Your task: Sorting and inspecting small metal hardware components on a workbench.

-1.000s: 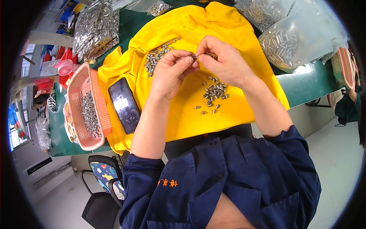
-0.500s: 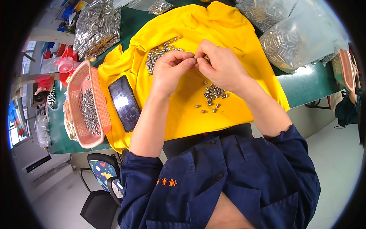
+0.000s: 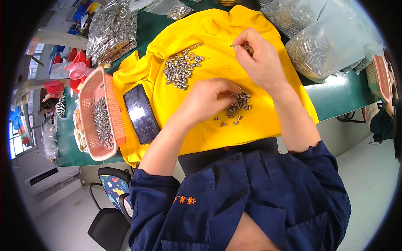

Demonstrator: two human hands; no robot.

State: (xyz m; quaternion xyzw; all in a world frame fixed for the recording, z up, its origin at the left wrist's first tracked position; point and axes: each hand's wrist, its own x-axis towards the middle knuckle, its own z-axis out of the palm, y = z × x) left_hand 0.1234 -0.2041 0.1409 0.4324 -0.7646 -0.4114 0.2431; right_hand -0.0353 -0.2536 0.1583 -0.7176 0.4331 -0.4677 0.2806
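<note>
Apparently I'm seeing work midway: right of the phone [image 3: 144,111], the left hand [image 3: 209,99] is resting at the smaller metal pile [image 3: 239,106], grip unclear; the right hand [image 3: 263,62] is pinching a small part [image 3: 232,45]; the larger pile [image 3: 181,69], nearer the phone, is possibly lying finished.

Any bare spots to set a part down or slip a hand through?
Bare: green table, right of the yellow cloth, below the clear bags. Mostly bare: cloth between the left metal pile and right hand; its near strip, below the loose pieces. Crowded: right metal pile, left hand at it; phone beside pink basket.
</note>
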